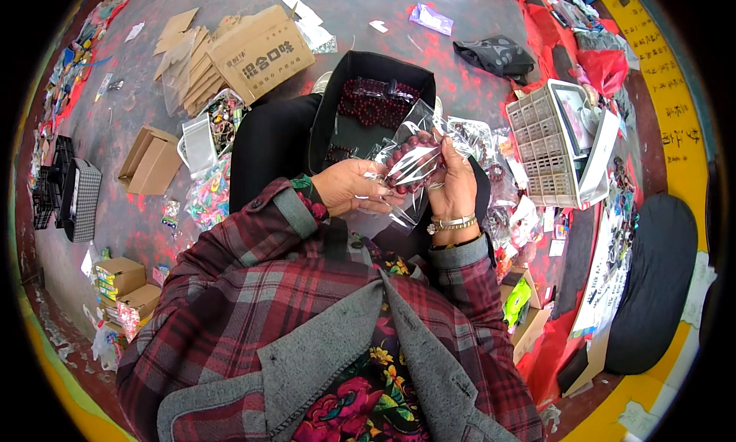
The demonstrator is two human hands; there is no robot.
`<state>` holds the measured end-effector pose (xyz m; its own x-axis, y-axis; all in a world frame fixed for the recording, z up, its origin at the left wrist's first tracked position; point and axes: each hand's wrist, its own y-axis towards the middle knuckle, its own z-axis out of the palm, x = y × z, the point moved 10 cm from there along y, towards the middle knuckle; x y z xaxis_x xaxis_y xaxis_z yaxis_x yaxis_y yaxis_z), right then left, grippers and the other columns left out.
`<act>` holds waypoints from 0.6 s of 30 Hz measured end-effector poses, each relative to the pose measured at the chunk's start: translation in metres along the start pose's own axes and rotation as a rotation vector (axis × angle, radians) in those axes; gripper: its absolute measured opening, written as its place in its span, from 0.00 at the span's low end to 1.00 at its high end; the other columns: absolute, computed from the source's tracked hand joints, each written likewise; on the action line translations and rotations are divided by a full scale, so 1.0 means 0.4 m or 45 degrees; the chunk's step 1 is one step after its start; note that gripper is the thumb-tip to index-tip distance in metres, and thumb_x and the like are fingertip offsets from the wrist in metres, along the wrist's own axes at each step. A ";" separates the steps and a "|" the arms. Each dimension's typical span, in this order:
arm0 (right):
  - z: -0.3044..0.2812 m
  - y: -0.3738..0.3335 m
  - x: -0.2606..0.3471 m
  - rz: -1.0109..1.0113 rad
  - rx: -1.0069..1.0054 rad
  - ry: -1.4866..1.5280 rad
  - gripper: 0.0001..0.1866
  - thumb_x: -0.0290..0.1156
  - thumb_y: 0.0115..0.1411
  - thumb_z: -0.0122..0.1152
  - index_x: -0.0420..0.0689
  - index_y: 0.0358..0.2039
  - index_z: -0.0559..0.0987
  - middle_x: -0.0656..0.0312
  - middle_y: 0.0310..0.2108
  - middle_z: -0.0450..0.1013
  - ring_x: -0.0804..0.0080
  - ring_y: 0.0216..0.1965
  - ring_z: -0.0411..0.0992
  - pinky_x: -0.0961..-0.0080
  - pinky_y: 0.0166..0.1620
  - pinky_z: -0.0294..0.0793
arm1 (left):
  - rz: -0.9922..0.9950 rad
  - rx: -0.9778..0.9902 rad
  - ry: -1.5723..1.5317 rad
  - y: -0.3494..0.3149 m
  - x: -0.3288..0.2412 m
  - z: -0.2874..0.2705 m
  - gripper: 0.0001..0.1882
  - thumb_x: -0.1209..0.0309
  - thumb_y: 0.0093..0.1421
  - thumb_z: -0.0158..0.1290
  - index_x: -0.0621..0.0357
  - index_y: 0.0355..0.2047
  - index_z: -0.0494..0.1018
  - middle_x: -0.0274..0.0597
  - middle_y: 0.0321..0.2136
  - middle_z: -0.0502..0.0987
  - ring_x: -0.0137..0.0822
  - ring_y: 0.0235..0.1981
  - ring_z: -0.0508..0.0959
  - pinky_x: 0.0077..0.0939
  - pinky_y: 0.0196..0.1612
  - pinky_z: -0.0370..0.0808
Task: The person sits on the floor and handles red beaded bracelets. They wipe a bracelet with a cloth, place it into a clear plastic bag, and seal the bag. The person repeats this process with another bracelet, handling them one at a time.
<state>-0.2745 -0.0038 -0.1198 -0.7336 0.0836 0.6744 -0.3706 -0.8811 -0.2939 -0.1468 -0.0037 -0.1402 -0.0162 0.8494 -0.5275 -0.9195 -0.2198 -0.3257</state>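
Beads (414,160), dark red, one strung bunch: held before the person's lap, just over the near end of the black box, showing through a clear bag (420,118); whether fully enclosed, I cannot tell.

Left hand (349,186): thumb and fingertips pinched together on the bag's left edge.

Right hand (458,183): clamped on the bag's right side, thumb uppermost, other fingers partly hidden.

Step in hand, as I judge it: handling beads and film together. Next move seems to call for a firm pinch on slippery film, beads supported below.

Containers:
– Black box (392,65), open, by the knees: dark red bead strings (374,105), some under clear film.
– Slatted basket (533,128), pale, at right: white trays, upright.
– Small carton (149,161), brown, flaps open: contents not visible.
– Cardboard box (529,327), lower right: bright green packet (517,302).
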 end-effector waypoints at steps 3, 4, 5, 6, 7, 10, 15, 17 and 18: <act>0.004 -0.001 0.005 -0.033 -0.015 -0.020 0.13 0.32 0.61 0.49 0.36 0.41 0.72 0.54 0.36 0.73 0.70 0.35 0.72 0.76 0.39 0.73 | -0.005 0.016 0.030 -0.003 0.001 0.002 0.22 0.81 0.55 0.48 0.67 0.51 0.60 0.51 0.44 0.71 0.43 0.46 0.73 0.31 0.45 0.75; 0.005 -0.001 0.006 -0.031 -0.010 -0.045 0.13 0.32 0.61 0.48 0.36 0.41 0.72 0.54 0.36 0.73 0.71 0.34 0.72 0.77 0.39 0.73 | -0.016 0.020 0.055 -0.001 0.004 -0.001 0.22 0.82 0.55 0.48 0.67 0.51 0.60 0.51 0.44 0.71 0.43 0.46 0.73 0.31 0.45 0.75; 0.005 -0.001 0.008 -0.029 -0.005 -0.070 0.13 0.32 0.61 0.48 0.36 0.41 0.72 0.54 0.36 0.74 0.71 0.34 0.72 0.77 0.38 0.73 | -0.027 0.024 0.079 0.000 0.006 -0.002 0.22 0.82 0.55 0.48 0.66 0.51 0.60 0.51 0.44 0.71 0.43 0.46 0.73 0.31 0.46 0.75; 0.005 -0.003 0.009 -0.028 0.000 -0.095 0.13 0.32 0.61 0.48 0.36 0.40 0.72 0.54 0.36 0.74 0.72 0.34 0.72 0.78 0.37 0.73 | -0.032 0.014 0.095 -0.002 0.008 -0.004 0.22 0.82 0.55 0.48 0.66 0.51 0.60 0.50 0.44 0.71 0.43 0.46 0.73 0.31 0.46 0.75; 0.006 -0.004 0.010 -0.022 -0.005 -0.096 0.13 0.32 0.62 0.48 0.36 0.40 0.72 0.54 0.36 0.74 0.72 0.34 0.73 0.79 0.36 0.72 | -0.037 0.008 0.114 -0.004 0.008 -0.002 0.22 0.81 0.55 0.48 0.66 0.51 0.60 0.49 0.44 0.71 0.43 0.46 0.73 0.31 0.45 0.75; 0.020 -0.015 0.012 -0.013 -0.016 -0.109 0.14 0.33 0.62 0.46 0.35 0.40 0.72 0.55 0.35 0.74 0.72 0.32 0.73 0.81 0.35 0.72 | -0.060 -0.031 0.197 -0.015 0.000 0.003 0.21 0.80 0.56 0.48 0.65 0.51 0.61 0.48 0.43 0.72 0.41 0.45 0.74 0.30 0.45 0.74; 0.007 -0.006 0.001 0.015 0.056 -0.031 0.14 0.34 0.63 0.45 0.35 0.42 0.70 0.50 0.41 0.71 0.64 0.39 0.72 0.74 0.38 0.73 | 0.080 -0.042 0.065 -0.010 -0.032 -0.004 0.14 0.75 0.58 0.47 0.67 0.44 0.66 0.47 0.37 0.74 0.35 0.38 0.76 0.27 0.42 0.75; -0.004 -0.006 -0.002 0.012 -0.005 0.048 0.14 0.34 0.63 0.44 0.37 0.42 0.70 0.50 0.41 0.71 0.63 0.40 0.72 0.72 0.38 0.73 | 0.081 -0.095 0.119 -0.021 -0.046 0.015 0.14 0.74 0.59 0.46 0.68 0.44 0.66 0.48 0.37 0.74 0.34 0.37 0.76 0.25 0.40 0.75; -0.015 -0.004 -0.004 0.004 -0.056 0.086 0.14 0.34 0.63 0.43 0.37 0.43 0.69 0.51 0.41 0.71 0.62 0.40 0.72 0.72 0.39 0.72 | 0.086 -0.106 0.133 -0.021 -0.048 0.018 0.14 0.73 0.59 0.47 0.68 0.44 0.66 0.47 0.36 0.74 0.34 0.37 0.76 0.24 0.39 0.75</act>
<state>-0.2763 0.0002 -0.1243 -0.7710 0.1133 0.6267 -0.3919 -0.8601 -0.3267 -0.1416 -0.0150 -0.1218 -0.0321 0.7779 -0.6276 -0.8821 -0.3173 -0.3483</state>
